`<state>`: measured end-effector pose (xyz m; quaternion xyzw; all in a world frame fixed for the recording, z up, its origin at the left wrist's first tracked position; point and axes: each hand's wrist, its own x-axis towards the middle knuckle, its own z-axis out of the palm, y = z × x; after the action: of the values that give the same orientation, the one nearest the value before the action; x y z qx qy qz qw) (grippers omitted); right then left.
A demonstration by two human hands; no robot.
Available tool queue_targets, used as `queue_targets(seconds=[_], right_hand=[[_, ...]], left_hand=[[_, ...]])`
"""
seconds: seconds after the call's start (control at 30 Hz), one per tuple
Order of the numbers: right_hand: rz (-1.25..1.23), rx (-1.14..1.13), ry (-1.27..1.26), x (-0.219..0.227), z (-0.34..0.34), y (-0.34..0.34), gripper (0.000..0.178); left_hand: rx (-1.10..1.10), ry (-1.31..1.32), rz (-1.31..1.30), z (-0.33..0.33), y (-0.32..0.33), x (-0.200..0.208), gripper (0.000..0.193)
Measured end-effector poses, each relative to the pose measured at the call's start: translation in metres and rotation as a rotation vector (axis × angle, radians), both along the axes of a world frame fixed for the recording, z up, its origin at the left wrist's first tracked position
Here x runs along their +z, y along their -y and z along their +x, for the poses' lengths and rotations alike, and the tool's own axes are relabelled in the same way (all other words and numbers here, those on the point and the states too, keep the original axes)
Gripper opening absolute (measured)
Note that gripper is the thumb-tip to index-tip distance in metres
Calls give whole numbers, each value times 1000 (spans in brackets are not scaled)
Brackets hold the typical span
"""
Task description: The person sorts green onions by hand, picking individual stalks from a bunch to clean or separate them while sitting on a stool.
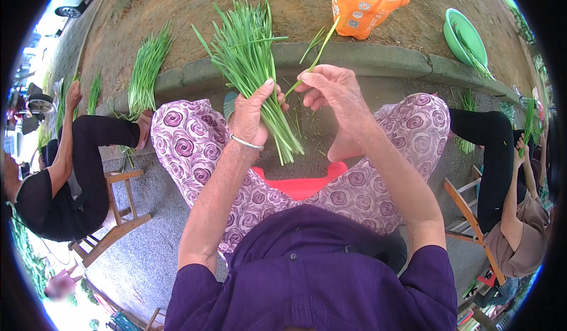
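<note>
Head view: the left hand (253, 115) is closed around a bunch of chives (242, 59), leaf tips toward eleven o'clock, stem ends toward five. Just beside it, the right hand (332, 88) pinches one yellowish blade (322, 49) between thumb and forefinger, other fingers loosely curled. The step in hand looks like separating single blades; the next move seems to call for a steady left grip and a light pinch. Farther out, another chive bundle (146, 71) rests at ten o'clock, an orange bag (373, 13) at one, a green basin (471, 31) at two.
</note>
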<state>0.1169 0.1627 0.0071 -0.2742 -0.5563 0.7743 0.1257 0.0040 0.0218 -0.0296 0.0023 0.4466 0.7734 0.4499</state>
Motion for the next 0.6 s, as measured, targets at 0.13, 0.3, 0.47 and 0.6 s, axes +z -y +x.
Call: queue_targets(seconds=[0.13,0.3,0.47,0.6], right_hand=[[-1,-11,4,2,0,0,19],[-9,-13,18,2,1,0,19],[-15,3,35,6,2,1,20],[-2,2,22,4,3,0,20]], left_hand=[[22,-13,27,-2,1,-2,16],[69,-13,20,-7,1,-3,15],[116,10,48,-11,2,-5,14],[131,33,85,-14,1,-7,14]])
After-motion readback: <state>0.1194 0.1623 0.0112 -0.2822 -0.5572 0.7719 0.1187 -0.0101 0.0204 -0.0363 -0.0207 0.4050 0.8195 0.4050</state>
